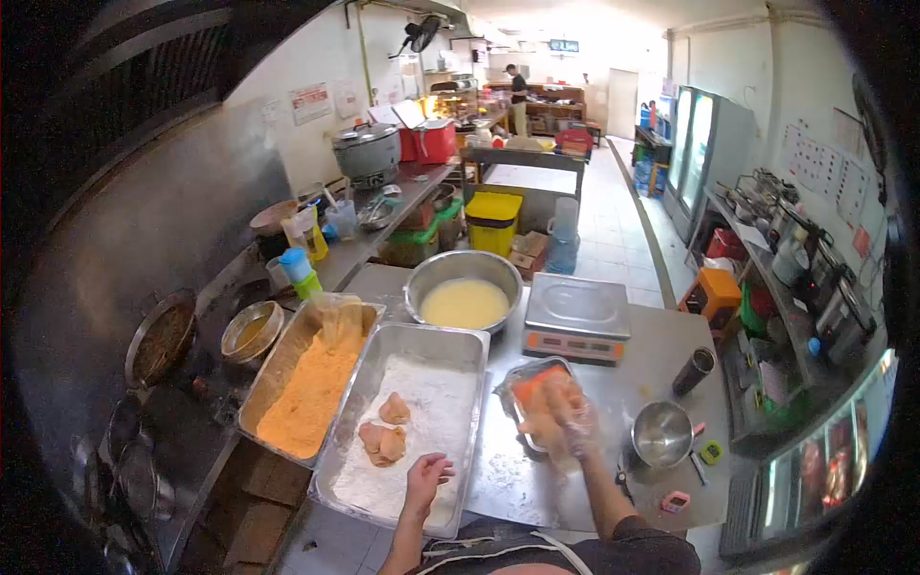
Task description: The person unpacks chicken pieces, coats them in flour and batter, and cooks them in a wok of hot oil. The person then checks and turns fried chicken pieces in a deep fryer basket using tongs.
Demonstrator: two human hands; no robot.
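My left hand (pixel 424 482) hovers over the near right edge of a large metal tray (pixel 476 359) of white flour (pixel 431 379), its fingers loosely curled, apart and holding nothing. Raw chicken pieces (pixel 383 444) lie on the flour to the left of it. My right hand (pixel 573 414), in a clear plastic glove, is over a smaller metal tray (pixel 511 388) with something orange inside. It appears closed around a pale piece of raw chicken (pixel 542 428), though motion blurs the fingers.
Left stands a metal tray of orange breading (pixel 305 402). Behind are a bowl of pale yellow liquid (pixel 465 303) and a weighing scale (pixel 576 319). A steel bowl (pixel 662 433), black cylinder (pixel 694 372) and pink timer (pixel 675 501) sit right. Another person (pixel 518 99) stands far back.
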